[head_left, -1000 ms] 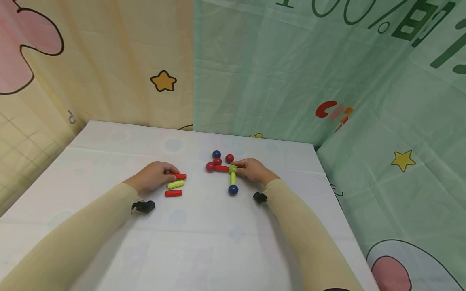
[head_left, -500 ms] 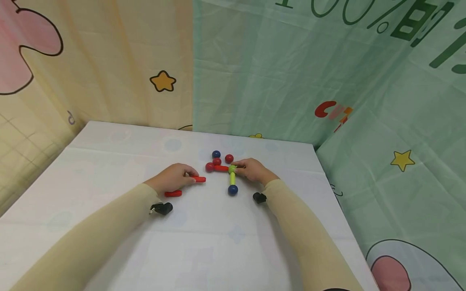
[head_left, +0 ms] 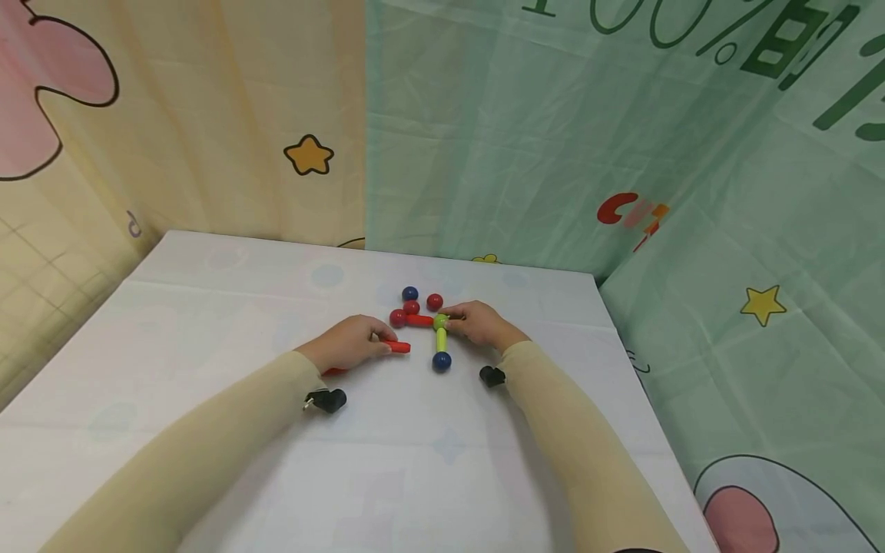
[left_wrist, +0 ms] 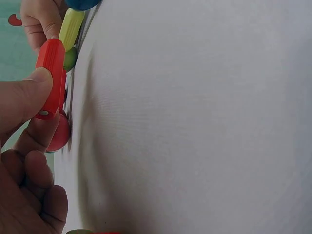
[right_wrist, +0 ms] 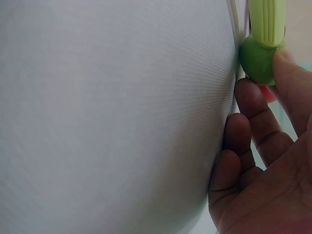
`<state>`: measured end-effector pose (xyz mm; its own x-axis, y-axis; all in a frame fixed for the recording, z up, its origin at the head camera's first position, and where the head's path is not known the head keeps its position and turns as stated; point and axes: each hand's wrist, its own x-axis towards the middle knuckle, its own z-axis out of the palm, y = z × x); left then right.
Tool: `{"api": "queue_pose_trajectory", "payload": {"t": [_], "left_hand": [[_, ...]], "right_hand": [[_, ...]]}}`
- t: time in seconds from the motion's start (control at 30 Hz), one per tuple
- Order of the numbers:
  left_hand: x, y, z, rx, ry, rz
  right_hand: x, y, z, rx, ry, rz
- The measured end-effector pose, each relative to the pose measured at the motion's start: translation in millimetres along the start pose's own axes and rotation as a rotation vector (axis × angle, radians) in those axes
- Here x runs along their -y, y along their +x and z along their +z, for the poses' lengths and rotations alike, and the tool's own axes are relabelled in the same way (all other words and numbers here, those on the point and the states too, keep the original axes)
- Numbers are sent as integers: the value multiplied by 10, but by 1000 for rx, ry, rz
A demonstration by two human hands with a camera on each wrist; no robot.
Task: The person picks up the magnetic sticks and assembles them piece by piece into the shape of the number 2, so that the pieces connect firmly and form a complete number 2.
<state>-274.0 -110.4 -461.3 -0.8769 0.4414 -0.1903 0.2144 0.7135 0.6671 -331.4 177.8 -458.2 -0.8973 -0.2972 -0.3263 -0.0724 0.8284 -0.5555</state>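
My left hand (head_left: 351,342) pinches a red rod (left_wrist: 50,78) between thumb and fingers, its far end pointing toward the joined pieces. My right hand (head_left: 480,322) holds a green ball (right_wrist: 261,61) between thumb and fingers. From that ball a red rod (head_left: 419,320) runs left to a red ball (head_left: 397,318), and a yellow-green rod (head_left: 441,340) runs toward the near side to a blue ball (head_left: 442,362). Another red rod (head_left: 336,372) lies mostly hidden under my left hand.
Behind the joined pieces lie a loose blue ball (head_left: 410,293) and two red balls, one at the right (head_left: 435,302) and one close to the red rod (head_left: 411,307). All rest on a white-covered table (head_left: 387,461) with printed curtains behind and at the sides.
My left hand has picked up a red rod and carried it right, toward the joined pieces. My right hand keeps its hold on the green ball.
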Motion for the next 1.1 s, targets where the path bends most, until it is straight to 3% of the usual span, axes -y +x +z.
{"api": "queue_pose_trajectory", "payload": {"t": [1.1], "left_hand": [[-203,125,236,34,-23,35]], "right_hand": [[-8,11,-10,13,-35,-11]]}}
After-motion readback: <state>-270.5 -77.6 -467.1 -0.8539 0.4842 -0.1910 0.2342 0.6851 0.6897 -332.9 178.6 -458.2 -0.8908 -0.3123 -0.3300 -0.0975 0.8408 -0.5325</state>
